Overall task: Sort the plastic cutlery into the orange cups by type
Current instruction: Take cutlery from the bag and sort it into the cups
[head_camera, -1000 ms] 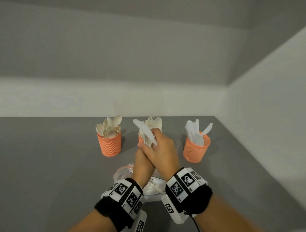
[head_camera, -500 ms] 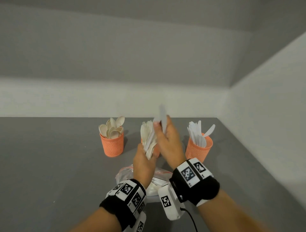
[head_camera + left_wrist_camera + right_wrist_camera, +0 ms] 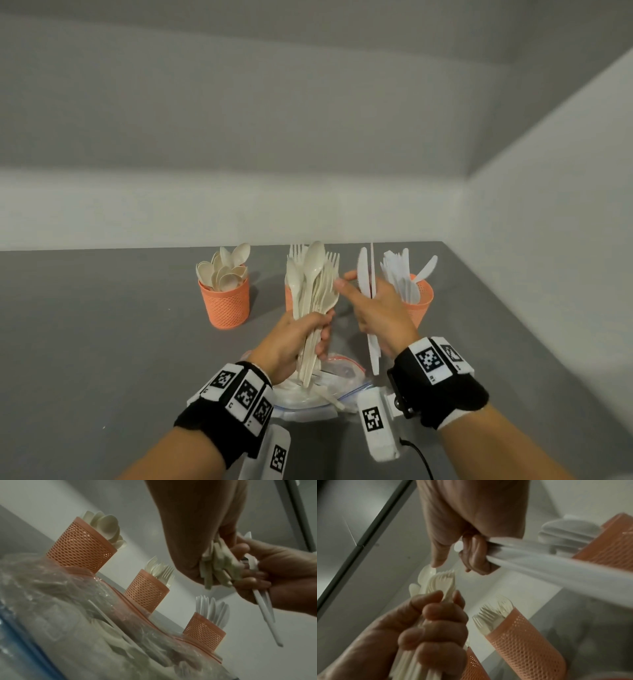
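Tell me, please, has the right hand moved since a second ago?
Yes. The right hand, holding white knives, moved right, away from the bundle toward the knife cup.

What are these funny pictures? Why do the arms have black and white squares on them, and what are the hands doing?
A person is wearing three cameras: one on the head looking down, and one on each wrist, on the bands with the squares. The left hand grips a bunch of cream forks and spoons. The right hand holds white knives. On the grey table stand three orange cups: the spoon cup, the fork cup in the middle, and the knife cup. A clear bag with more cutlery lies below the hands.
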